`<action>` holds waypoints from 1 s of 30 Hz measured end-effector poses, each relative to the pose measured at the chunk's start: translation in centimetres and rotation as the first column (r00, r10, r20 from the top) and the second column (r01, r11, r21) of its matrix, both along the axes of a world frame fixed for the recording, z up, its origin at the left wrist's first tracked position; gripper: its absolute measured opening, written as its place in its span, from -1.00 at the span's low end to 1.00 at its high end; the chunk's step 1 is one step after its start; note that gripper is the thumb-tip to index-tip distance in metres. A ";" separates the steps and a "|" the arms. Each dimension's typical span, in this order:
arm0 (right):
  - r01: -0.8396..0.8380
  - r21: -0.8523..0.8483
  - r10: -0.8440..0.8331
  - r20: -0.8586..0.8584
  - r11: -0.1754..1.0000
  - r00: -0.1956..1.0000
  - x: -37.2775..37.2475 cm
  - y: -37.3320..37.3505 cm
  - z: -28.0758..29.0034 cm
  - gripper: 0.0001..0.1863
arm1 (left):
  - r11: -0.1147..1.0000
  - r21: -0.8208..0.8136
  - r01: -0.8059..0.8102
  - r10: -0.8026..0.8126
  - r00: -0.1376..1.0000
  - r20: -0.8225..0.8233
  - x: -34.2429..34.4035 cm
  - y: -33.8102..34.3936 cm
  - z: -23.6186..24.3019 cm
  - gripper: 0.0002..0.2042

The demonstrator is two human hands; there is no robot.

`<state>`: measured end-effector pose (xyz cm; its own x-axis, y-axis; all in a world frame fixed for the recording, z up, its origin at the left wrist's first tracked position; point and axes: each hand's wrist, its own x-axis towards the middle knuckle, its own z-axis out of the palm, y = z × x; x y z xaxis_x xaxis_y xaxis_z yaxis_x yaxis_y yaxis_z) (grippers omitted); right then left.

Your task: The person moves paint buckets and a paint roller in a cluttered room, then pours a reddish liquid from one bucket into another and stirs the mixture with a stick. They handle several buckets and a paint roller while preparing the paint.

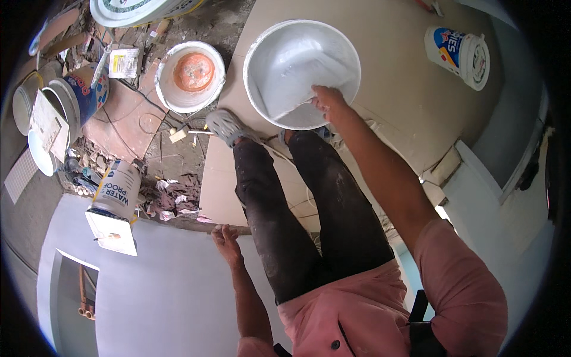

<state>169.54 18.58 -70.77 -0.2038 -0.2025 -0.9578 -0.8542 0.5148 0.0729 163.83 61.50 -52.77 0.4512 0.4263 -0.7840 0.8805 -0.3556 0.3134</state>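
A large round tub (pixel 253 89) with a white-coated inside stands on the tiled floor, just ahead of my feet. My right hand (pixel 330 104) reaches over its near right side. The fingers are closed on a flat blade (pixel 294 109) smeared with white, whose thin edge slants down to the left inside the tub; its handle is hidden by my hand. At the lower left, beside my leg, my left hand (pixel 227 243) hangs in the air with loosely bent fingers apart and nothing in it.
Left of the tub is a white bucket (pixel 163 83) with an orange patch inside. Farther left stand several stained buckets (pixel 89 83), a white box (pixel 125 62), cables and rubble. A printed bucket (pixel 116 193) and crumpled cloth (pixel 175 196) are near the wall. A lidded bucket (pixel 455 53) lies far right.
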 end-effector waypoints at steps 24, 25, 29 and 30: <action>-0.113 -0.372 0.157 0.092 0.922 0.983 4.7 2.6 -1.2 -0.65 | 0.985 -0.090 0.145 -0.157 0.977 -0.147 8.5 5.4 -3.0 -0.68; -0.282 -0.382 0.340 0.091 0.880 0.936 4.4 1.9 -1.5 -0.59 | 0.985 -0.096 0.145 -0.158 0.977 -0.146 8.3 5.5 -3.1 -0.68; -0.800 -0.416 0.865 -0.059 0.433 0.499 6.9 0.9 2.5 -0.62 | 0.986 -0.081 0.145 -0.154 0.980 -0.127 7.7 4.9 -3.3 -0.72; -0.840 -0.469 0.934 -0.080 0.274 0.349 6.9 0.9 3.0 -0.65 | 0.987 -0.071 0.145 -0.153 0.981 -0.117 7.7 4.6 -3.4 -0.74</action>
<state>176.45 19.52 -67.80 0.4973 -0.4663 -0.7316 -0.7606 -0.6399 -0.1091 171.54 66.12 -56.16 0.4053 0.3101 -0.8600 0.8520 -0.4691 0.2323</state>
